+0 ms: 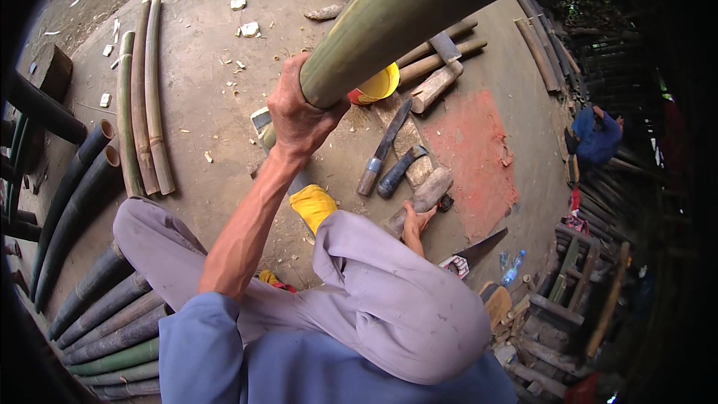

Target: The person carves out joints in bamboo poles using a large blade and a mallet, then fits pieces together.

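Observation:
High in front of me my left hand (299, 108) is wrapped round the end of a thick green bamboo pole (419, 11), which slants up to the right and looms large. My right hand (416, 226) is low, beside my bent knee, its fingers closed round a short, rough wooden block (428, 193). Just left of that block lie a long dark-bladed knife (390, 138) with a wooden handle and a dark-handled tool (402, 172) whose kind I cannot make out. Part of a yellow container (379, 86) shows below the pole.
Three bamboo lengths (142, 97) lie at the left, above stacked dark poles (97, 292). A handsaw (482, 248) and a plastic bottle (513, 269) are right of my knee. Wood pieces (437, 88) lie ahead. Another person (597, 135) is at the far right.

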Demonstrator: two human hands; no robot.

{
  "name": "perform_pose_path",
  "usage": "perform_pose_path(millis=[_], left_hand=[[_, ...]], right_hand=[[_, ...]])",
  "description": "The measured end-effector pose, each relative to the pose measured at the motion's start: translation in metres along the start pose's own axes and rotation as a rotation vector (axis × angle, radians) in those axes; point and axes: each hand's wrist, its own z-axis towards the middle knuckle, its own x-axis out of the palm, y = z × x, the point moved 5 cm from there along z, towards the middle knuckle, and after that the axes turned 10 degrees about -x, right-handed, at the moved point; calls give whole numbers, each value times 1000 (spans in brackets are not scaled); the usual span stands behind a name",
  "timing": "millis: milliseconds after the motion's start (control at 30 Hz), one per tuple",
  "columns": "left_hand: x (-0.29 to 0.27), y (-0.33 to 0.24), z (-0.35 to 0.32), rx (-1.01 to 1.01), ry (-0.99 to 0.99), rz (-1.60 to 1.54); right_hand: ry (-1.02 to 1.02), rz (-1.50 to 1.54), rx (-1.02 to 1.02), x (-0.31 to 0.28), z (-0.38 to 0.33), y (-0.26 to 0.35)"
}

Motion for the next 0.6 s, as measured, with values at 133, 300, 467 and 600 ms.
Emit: perform_pose_path(millis=[133, 300, 467, 600], left_hand=[[-1, -8, 2, 61, -20, 60], [-5, -2, -1, 31, -37, 63], [0, -6, -2, 32, -69, 92], [5, -9, -2, 89, -72, 100]], right_hand=[[-33, -123, 129, 12, 2, -12], [-7, -547, -382, 19, -26, 69], [309, -352, -166, 91, 17, 52], [198, -234, -16, 103, 44, 21]])
